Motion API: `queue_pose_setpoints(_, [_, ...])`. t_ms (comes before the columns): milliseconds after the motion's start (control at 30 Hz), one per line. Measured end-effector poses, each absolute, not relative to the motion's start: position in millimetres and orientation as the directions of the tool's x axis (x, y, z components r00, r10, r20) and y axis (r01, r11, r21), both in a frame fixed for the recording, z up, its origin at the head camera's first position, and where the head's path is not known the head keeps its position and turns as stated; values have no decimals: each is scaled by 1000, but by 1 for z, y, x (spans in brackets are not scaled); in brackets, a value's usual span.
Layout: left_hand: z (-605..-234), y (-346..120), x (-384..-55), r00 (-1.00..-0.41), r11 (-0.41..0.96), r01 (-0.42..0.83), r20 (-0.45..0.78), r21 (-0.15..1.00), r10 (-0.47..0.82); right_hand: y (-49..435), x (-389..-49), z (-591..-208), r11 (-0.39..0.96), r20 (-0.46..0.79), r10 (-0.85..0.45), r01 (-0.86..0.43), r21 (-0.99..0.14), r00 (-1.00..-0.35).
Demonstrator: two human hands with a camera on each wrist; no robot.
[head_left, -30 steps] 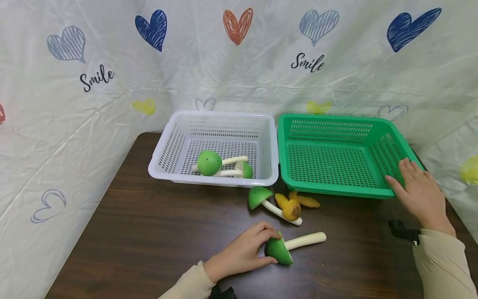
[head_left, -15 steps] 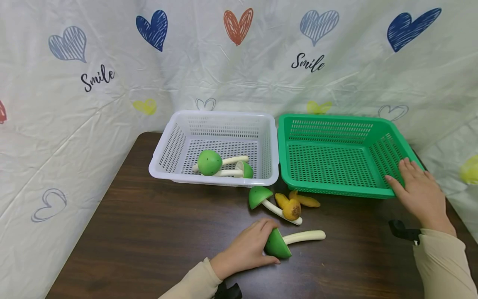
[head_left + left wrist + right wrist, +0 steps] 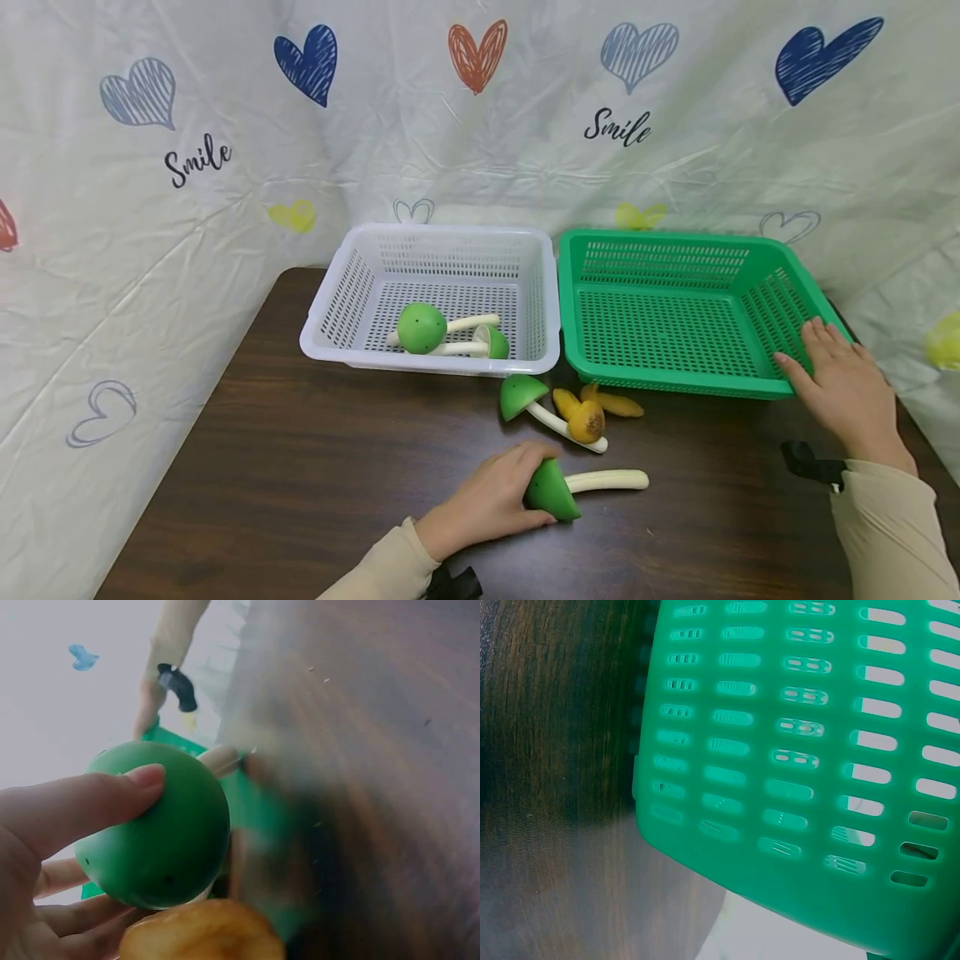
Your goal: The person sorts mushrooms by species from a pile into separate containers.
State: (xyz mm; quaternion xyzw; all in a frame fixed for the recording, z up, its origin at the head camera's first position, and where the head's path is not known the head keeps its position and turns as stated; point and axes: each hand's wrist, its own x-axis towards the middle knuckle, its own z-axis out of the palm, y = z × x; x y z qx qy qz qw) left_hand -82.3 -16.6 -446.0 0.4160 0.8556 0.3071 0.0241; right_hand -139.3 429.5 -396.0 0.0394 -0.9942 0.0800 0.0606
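Note:
My left hand grips the green dome cap of a toy mushroom, whose pale stem points right above the dark table. In the left wrist view the thumb presses the round cap, with fingers on its far side. A yellow-orange rounded thing shows below that cap, close to the fingers; the head view hides it. My right hand rests on the right front corner of the green basket, fingers fairly straight over the rim. The right wrist view shows only this basket's slotted wall and the table.
A white basket with several green-capped mushrooms stands left of the green one. In front of the baskets lie another green-capped mushroom and several small yellow mushrooms. A white printed sheet hangs behind the table.
My left hand has moved slightly right and wrapped further round the green cap. The mushroom has shifted a little left and turned slightly. My right hand stays in place.

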Motion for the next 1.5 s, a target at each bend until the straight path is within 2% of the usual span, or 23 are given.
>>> queue_pose_setpoints(400, [-436,-31,-85,-645,411,690,249,596,723,431,-138,-398,985,121,-63,-81,-154,-991])
queue_pose_setpoints(667, [-426,-41,-87,-678,389,626,225,675,700,430,-138,-399,985,121,-54,-72,-155,-991])
queue_pose_setpoints(867, [-419,-47,-90,-694,355,604,251,714,675,430,-137,-397,987,113,-51,-68,-147,-992])
queue_pose_setpoints(1500, [-412,-56,-96,-705,292,623,361,725,610,430,-139,-396,984,118,-62,-80,-157,-991])
